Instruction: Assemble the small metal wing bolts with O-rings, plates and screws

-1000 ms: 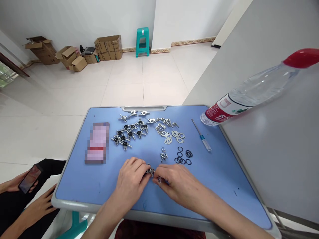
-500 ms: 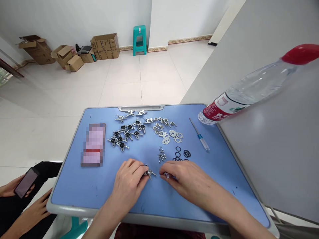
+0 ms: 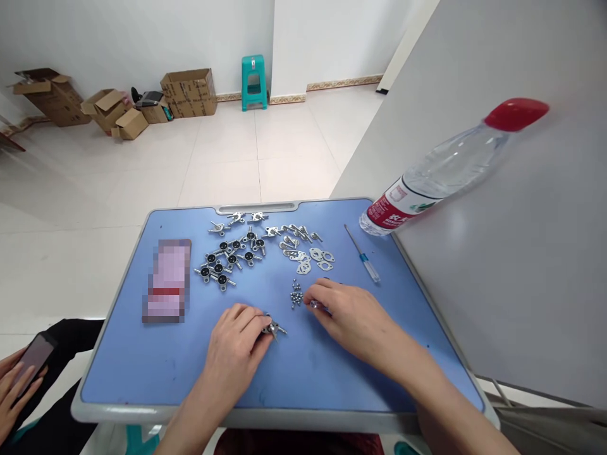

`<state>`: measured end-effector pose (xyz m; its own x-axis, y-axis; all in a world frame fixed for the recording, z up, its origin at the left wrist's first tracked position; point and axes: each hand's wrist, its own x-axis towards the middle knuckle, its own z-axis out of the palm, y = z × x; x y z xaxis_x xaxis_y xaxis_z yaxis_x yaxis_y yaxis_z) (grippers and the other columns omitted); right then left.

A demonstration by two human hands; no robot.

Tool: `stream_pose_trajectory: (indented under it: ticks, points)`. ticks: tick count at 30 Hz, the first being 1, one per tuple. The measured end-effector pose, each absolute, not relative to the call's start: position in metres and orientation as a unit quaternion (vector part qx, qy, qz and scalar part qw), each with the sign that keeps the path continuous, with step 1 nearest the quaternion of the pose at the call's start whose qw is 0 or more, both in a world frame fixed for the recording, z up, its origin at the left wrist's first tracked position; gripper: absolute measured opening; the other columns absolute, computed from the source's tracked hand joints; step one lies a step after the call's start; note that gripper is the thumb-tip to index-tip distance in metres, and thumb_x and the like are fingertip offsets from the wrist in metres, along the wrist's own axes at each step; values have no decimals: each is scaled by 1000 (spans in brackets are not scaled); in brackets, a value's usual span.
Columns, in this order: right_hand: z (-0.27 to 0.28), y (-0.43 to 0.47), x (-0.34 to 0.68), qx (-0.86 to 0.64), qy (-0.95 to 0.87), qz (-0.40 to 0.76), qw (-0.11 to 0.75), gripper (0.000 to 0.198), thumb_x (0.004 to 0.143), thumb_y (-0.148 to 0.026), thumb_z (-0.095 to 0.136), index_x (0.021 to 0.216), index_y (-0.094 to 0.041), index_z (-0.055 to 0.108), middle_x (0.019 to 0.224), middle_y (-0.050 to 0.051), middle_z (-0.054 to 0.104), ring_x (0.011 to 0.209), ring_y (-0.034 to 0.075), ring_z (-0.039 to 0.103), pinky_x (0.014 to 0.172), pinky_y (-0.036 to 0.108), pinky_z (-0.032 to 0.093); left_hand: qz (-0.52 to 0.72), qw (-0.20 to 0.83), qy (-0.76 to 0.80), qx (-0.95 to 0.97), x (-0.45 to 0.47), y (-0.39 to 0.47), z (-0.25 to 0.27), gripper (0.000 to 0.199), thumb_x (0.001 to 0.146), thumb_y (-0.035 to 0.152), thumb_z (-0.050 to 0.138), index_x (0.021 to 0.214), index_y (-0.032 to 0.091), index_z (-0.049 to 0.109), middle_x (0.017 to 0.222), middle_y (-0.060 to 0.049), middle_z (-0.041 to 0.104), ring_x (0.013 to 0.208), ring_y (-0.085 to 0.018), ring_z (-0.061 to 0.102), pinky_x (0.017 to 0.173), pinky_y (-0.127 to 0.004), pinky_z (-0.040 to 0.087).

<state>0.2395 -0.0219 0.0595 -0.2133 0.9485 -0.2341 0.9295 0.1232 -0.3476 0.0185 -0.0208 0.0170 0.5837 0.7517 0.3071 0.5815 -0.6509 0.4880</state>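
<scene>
My left hand (image 3: 236, 341) pinches a small metal valve (image 3: 275, 327) with a short spout and a thin lever, near the front middle of the blue table (image 3: 156, 366). My right hand (image 3: 353, 311) is closed around a small clear, shiny piece (image 3: 315, 304) mostly hidden by the fingers. Its fingertips are just right of a little pile of small screws (image 3: 296, 297). Beyond my left hand lie several similar valves with black round faces (image 3: 232, 259).
Flat metal plates (image 3: 325, 256) and small levers (image 3: 303, 232) lie farther back. To the right are a screwdriver (image 3: 367, 260) and a water bottle (image 3: 412, 189). A blurred phone-like object (image 3: 168, 278) lies left. Another person's hand (image 3: 12, 392) holds a phone (image 3: 35, 360).
My right hand has moved away from the valve, up toward the screw pile, and now covers the black rings. My left hand keeps hold of the valve. The view has shifted slightly.
</scene>
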Motion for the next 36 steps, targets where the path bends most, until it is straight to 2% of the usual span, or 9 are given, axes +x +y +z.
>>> stream_pose_trajectory:
  ticks: [5,10,16,24,27,32,36]
  points:
    - [59,-20,231,-640,-744,195,-17,19,91,-8,50,87,-18,66,87,4,65,65,14,58,54,25,26,259,167,377,873,18,-20,15,10,94,16,53,95,18,62,89,-5,69,81,-20,58,69,-34,50]
    - [56,-19,224,-616,-761,199,28,20,87,-6,52,91,-20,67,91,2,66,66,12,59,55,26,26,255,163,380,874,18,-21,15,9,93,16,54,95,19,62,89,-5,68,81,-20,59,69,-34,50]
    - [55,-19,214,-628,-756,179,-38,20,91,-10,50,94,-19,67,95,4,67,66,15,61,52,28,21,251,165,388,871,18,-22,14,10,93,16,54,94,18,63,89,-5,68,82,-21,58,69,-34,49]
    - [51,-21,211,-609,-778,137,-69,22,88,-2,49,89,-14,66,89,9,67,65,16,63,49,29,20,242,171,390,872,18,-22,15,9,93,16,54,95,19,63,88,-4,68,83,-21,58,69,-34,49]
    - [51,-25,211,-597,-788,148,-32,20,87,-3,50,88,-14,66,86,8,67,63,16,62,50,28,21,242,171,390,872,18,-23,15,8,92,16,56,95,19,63,88,-4,68,83,-21,58,70,-34,49]
    - [43,-30,211,-537,-806,220,115,26,79,3,51,88,-17,64,83,1,66,65,13,59,55,23,32,243,171,388,872,19,-23,16,7,92,15,57,96,18,62,90,-4,68,83,-21,57,70,-34,48]
    - [33,-31,211,-511,-817,223,151,29,77,5,48,86,-17,64,80,1,64,62,13,57,55,23,34,236,174,390,873,19,-23,16,6,91,14,58,94,18,62,88,-3,67,80,-20,56,70,-34,47]
